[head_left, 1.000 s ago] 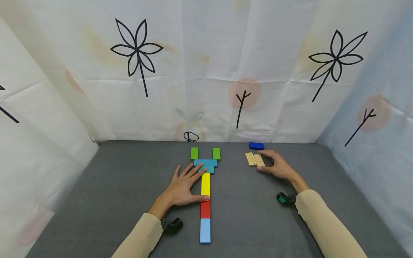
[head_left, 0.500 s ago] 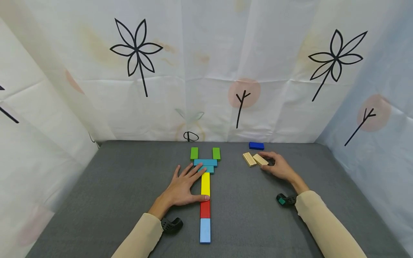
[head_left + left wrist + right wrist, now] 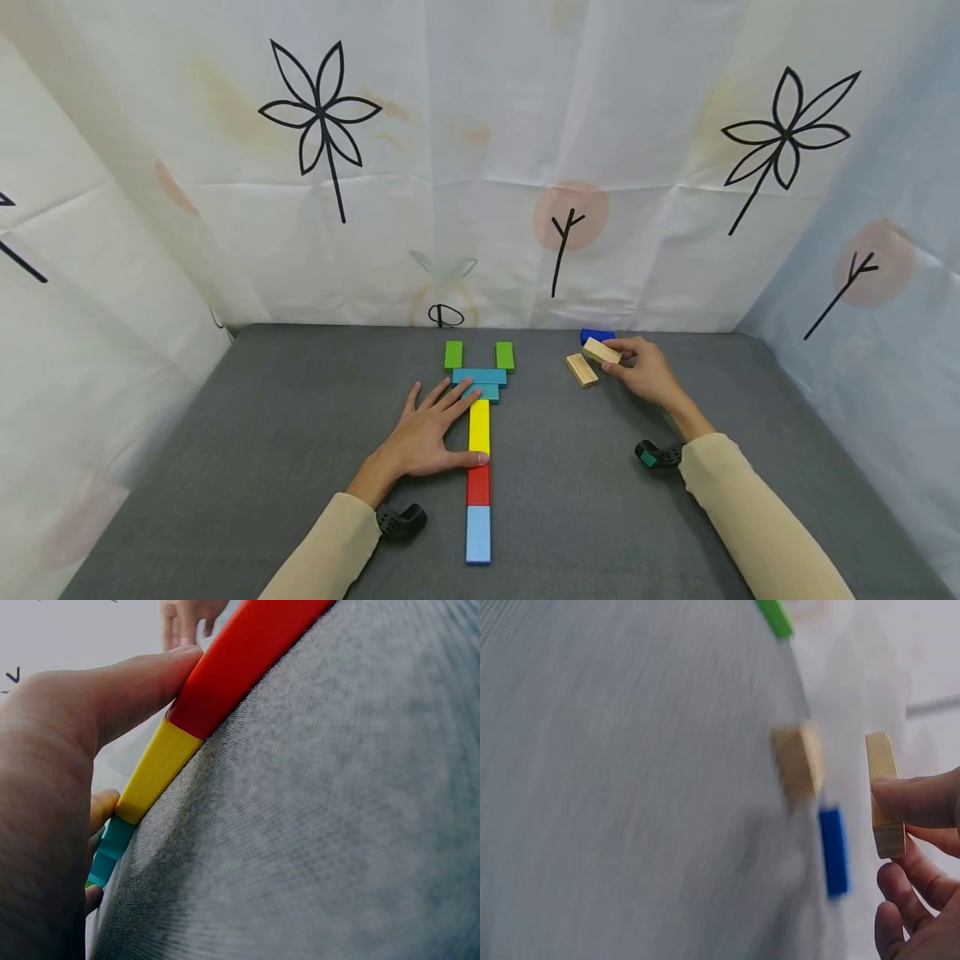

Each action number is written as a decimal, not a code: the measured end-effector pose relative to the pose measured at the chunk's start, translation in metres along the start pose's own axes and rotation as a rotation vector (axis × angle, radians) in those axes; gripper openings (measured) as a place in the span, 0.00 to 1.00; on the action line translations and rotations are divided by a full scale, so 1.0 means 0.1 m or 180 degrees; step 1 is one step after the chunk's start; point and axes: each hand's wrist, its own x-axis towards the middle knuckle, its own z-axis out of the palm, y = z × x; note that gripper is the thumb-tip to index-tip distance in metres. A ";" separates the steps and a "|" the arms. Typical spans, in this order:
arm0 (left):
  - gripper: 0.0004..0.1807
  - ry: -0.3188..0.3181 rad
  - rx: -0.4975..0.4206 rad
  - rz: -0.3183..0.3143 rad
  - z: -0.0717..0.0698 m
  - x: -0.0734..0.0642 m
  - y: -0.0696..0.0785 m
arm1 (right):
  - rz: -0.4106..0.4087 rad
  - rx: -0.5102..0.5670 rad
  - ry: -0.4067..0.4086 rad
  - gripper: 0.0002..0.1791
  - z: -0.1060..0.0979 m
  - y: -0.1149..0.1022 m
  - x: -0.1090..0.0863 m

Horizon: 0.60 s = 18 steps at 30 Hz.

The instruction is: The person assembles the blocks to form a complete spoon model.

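My right hand (image 3: pixel 647 373) pinches a plain wooden block (image 3: pixel 602 351) between thumb and fingers, lifted off the table; the right wrist view shows the same wooden block (image 3: pixel 883 776) against the pale backdrop. A second wooden block (image 3: pixel 582 370) lies below it on the cloth. My left hand (image 3: pixel 422 440) is spread flat, its thumb touching the row near where the yellow block (image 3: pixel 478 423) meets the red block (image 3: pixel 477 485). Its fingertips rest on the lower teal block (image 3: pixel 489 392). In the left wrist view the thumb lies on the red block's (image 3: pixel 238 664) edge.
A dark blue block (image 3: pixel 592 335) sits behind the held one, partly covered. An upper teal block (image 3: pixel 478 377) and two green blocks (image 3: pixel 453 355) top the row, and a light blue block (image 3: pixel 477 535) ends it nearest me. A printed cloth backdrop (image 3: pixel 480 167) encloses the grey table (image 3: pixel 300 400).
My right hand has taken one wooden block from beside the other and raised it toward the blue block. The other wooden block has shifted slightly and turned. My left hand stays in place.
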 end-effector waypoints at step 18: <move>0.56 -0.0062 0.0020 -0.0084 -0.01 0.01 0.01 | -0.0676 0.0225 -0.0939 0.20 0.94 -0.97 0.62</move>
